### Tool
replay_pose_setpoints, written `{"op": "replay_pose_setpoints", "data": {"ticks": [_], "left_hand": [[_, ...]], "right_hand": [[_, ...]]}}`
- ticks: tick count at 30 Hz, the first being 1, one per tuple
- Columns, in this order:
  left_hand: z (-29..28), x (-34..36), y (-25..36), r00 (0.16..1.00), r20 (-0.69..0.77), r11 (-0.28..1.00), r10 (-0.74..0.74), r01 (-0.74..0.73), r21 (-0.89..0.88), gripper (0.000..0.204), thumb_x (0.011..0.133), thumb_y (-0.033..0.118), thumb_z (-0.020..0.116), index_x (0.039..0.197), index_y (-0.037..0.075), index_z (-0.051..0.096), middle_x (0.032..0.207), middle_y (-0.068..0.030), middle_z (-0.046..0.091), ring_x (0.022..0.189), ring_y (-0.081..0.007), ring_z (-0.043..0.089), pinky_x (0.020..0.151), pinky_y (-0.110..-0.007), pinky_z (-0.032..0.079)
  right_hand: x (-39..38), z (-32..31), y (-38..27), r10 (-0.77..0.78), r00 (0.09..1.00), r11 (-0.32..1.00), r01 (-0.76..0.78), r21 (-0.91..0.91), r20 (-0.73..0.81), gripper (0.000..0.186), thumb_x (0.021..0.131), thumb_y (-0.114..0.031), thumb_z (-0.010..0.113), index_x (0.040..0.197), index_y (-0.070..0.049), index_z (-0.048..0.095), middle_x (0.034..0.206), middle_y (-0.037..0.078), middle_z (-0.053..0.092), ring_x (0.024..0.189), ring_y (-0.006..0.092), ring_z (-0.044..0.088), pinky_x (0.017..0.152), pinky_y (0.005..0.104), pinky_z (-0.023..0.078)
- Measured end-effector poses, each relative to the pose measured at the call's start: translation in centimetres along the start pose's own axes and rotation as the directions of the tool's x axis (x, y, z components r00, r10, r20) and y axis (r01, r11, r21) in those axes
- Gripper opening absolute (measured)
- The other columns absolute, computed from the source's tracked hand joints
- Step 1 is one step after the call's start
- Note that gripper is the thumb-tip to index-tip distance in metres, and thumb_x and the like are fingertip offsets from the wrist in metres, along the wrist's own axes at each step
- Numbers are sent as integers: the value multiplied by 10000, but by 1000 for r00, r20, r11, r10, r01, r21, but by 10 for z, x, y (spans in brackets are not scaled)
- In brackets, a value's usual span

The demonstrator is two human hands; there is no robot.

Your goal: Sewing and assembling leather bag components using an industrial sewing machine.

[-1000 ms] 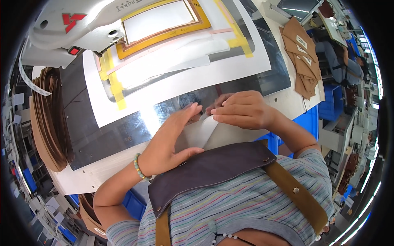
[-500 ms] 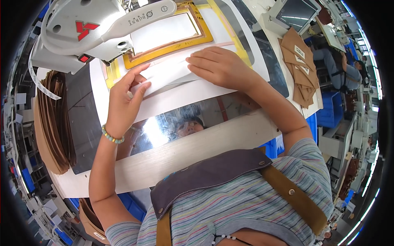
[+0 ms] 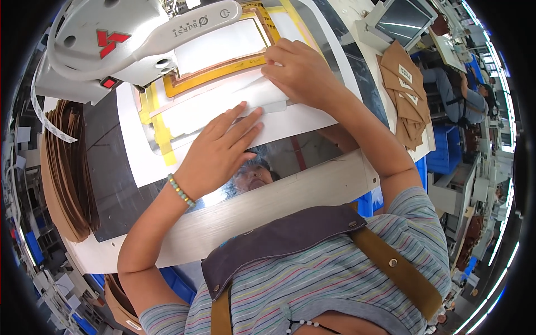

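My left hand [image 3: 215, 148] lies palm down at the front of the work plate, fingers stretched out and resting on a thin white sheet [image 3: 209, 118]. My right hand [image 3: 298, 72] is farther back and to the right, with fingers curled together; they seem to pinch the sheet's right end, though the fingertips are partly hidden. Under the sheet shows the clear edge of a plastic plate [image 3: 274, 107]. Behind it lies a yellow-edged rectangular frame [image 3: 215, 76] with a window over white material. Yellow tape [image 3: 163, 139] crosses the plate's left side.
A white sewing machine head [image 3: 100, 42] overhangs the upper left. Brown pieces stand stacked [image 3: 67, 167] at the left edge. More brown pieces [image 3: 403, 84] lie at the right, below a screen [image 3: 405, 22]. Beyond are a blue bin [image 3: 445, 148] and a seated person [image 3: 466, 92].
My left hand has moved right and toward me, from holding the sheet's left end to lying flat on it. My right hand has shifted slightly back, its fingers curling. The sheet now lies lower.
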State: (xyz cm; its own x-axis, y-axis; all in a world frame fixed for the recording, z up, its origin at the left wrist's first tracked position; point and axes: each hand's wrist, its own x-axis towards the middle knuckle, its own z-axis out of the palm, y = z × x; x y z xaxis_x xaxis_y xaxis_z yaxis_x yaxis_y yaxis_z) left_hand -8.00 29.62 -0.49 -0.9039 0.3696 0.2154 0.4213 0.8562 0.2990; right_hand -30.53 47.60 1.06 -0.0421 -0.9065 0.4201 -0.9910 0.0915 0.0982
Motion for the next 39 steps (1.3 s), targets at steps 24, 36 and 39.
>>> {"op": "replay_pose_setpoints", "data": {"ticks": [24,36,39], "left_hand": [[-33,6,-36,813,-527,966,-246,247,-71,687,838,-122,607,1494,75,549,1129,-155,641,1030,-346,612,946,-465,486],[-33,-38,-35,955,-229,970,-190,219,106,524,860,-30,656,1373,74,666,1411,-120,649,1421,-357,538,1108,-494,442],[-24,-33,-26,946,-259,975,-196,215,49,549,880,37,714,1422,100,654,1491,-105,620,1443,-356,525,1165,-474,412]], "right_hand": [[42,-63,-21,-101,918,976,167,141,-385,171,882,-194,795,1030,-157,718,884,0,742,800,214,723,677,366,545],[-26,-16,4,-51,999,977,52,209,-9,228,955,-242,757,1120,-85,746,1292,72,742,1207,271,677,998,392,557],[-4,0,-4,-1,990,958,41,284,-138,205,947,-251,763,1049,-73,748,1172,55,752,1123,250,678,929,389,562]]}}
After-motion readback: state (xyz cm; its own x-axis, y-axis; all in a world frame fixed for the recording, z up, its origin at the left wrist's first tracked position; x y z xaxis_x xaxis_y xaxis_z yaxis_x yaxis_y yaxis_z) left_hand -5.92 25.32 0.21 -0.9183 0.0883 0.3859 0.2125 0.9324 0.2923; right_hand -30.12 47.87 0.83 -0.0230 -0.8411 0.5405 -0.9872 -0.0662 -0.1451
